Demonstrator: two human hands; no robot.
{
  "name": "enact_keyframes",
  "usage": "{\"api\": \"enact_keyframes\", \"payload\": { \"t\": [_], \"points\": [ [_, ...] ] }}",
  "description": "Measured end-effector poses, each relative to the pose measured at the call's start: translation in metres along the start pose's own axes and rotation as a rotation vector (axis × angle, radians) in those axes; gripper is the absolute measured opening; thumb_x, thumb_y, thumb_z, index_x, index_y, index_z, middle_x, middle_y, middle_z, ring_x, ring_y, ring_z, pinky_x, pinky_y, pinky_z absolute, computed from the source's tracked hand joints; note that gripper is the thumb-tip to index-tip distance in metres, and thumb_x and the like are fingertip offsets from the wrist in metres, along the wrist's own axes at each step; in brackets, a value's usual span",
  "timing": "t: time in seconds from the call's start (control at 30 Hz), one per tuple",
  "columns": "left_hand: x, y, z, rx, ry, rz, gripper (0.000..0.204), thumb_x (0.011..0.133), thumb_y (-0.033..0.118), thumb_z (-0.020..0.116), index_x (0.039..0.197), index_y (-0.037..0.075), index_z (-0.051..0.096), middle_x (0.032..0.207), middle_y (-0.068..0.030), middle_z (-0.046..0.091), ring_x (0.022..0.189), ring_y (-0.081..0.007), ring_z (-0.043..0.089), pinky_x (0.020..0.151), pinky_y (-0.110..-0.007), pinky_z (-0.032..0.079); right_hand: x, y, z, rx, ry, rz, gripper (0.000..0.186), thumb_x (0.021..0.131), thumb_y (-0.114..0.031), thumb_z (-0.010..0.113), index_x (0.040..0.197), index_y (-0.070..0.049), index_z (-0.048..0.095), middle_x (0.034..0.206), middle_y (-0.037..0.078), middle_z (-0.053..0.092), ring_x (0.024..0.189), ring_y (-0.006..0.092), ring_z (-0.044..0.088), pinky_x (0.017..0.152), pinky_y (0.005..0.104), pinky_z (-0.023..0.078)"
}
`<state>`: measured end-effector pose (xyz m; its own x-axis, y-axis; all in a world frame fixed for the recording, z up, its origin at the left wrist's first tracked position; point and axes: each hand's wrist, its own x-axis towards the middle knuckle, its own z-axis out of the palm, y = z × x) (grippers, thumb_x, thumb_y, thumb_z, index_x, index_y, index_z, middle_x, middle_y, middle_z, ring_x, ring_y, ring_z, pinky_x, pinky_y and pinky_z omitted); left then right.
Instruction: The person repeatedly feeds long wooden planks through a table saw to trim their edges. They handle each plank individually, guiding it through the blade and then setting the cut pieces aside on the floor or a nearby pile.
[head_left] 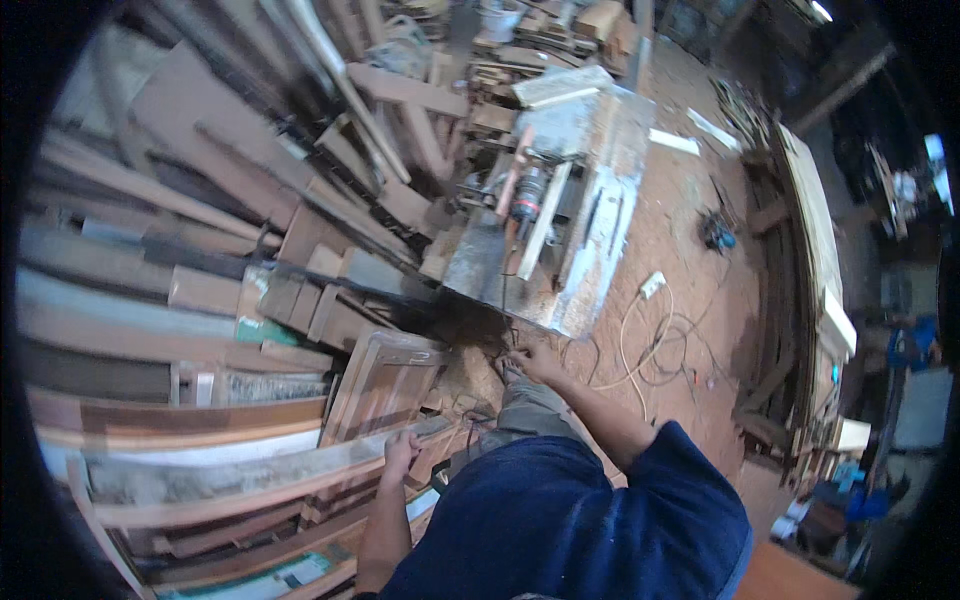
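Observation:
My right hand (537,361) reaches forward, low beside the near end of the metal-topped work table (475,268). Its fingers are closed around a thin dark cord (508,325) that hangs down from the table edge; the grip itself is small and blurred. My left hand (402,452) is curled into a loose fist above a long wooden rail (250,505), and no object shows in it. On the table lies a power tool (527,192) with a dark and red cylindrical body, between wooden strips. A pale wooden strip (545,222) runs alongside it.
Stacked boards (200,290) fill the left side, with a framed wooden panel (385,380) near my left hand. On the dusty floor right of the table lie a white power strip (653,285), loose cords and a blue power tool (717,232). A wooden bench (815,240) stands farther right.

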<state>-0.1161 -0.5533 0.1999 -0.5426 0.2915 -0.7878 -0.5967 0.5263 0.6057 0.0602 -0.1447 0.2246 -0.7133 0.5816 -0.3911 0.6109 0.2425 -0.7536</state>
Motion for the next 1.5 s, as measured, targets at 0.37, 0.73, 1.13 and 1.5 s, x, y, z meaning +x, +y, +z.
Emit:
{"api": "enact_keyframes", "payload": {
  "t": [0.37, 0.73, 1.13, 1.5],
  "points": [
    [0.043, 0.110, -0.019, 0.051, 0.039, 0.140, 0.030, 0.101, 0.031, 0.059, 0.110, 0.004, 0.064, 0.088, -0.0023, 0.066, 0.070, -0.0102, 0.061, 0.059, -0.026, 0.051, -0.048, 0.009, -0.010, 0.410, 0.097, 0.426, 0.032, 0.100, -0.028, 0.060, 0.108, 0.003, 0.068, 0.088, 0.008, 0.069, 0.070, 0.0162, 0.064, 0.062, 0.0307, 0.052],
    [0.181, 0.522, -0.040, 0.571, 0.582, 1.156, 0.035, 0.095, 0.023, 0.066, 0.122, 0.001, 0.061, 0.125, -0.0173, 0.059, 0.116, -0.0298, 0.056, 0.103, -0.041, 0.043, 0.195, -0.104, -0.036, 0.571, 0.016, 0.168, 0.032, 0.100, -0.025, 0.061, 0.116, 0.003, 0.066, 0.093, 0.008, 0.069, 0.077, 0.0151, 0.066, 0.066, 0.0292, 0.054],
    [0.309, 0.766, -0.089, 1.279, 1.779, 1.164, 0.067, 0.094, 0.052, 0.063, 0.145, 0.012, 0.051, 0.153, -0.0258, 0.035, 0.142, -0.0408, 0.034, 0.114, -0.054, 0.030, 0.635, -0.160, -0.250, 0.756, 0.601, -0.069, 0.034, 0.098, -0.028, 0.064, 0.120, -0.002, 0.064, 0.086, 0.008, 0.069, 0.070, 0.0147, 0.066, 0.062, 0.0280, 0.053],
    [0.327, 0.777, -0.116, 1.279, 1.796, 1.406, 0.052, 0.097, 0.044, 0.060, 0.133, 0.006, 0.065, 0.144, -0.0262, 0.050, 0.137, -0.0406, 0.044, 0.113, -0.052, 0.032, 0.839, 0.027, -0.338, 0.264, 0.651, 0.662, 0.081, 0.075, -0.062, 0.079, 0.104, 0.014, 0.067, 0.087, 0.019, 0.070, 0.069, 0.0274, 0.069, 0.055, 0.0367, 0.059]
  ]
}}
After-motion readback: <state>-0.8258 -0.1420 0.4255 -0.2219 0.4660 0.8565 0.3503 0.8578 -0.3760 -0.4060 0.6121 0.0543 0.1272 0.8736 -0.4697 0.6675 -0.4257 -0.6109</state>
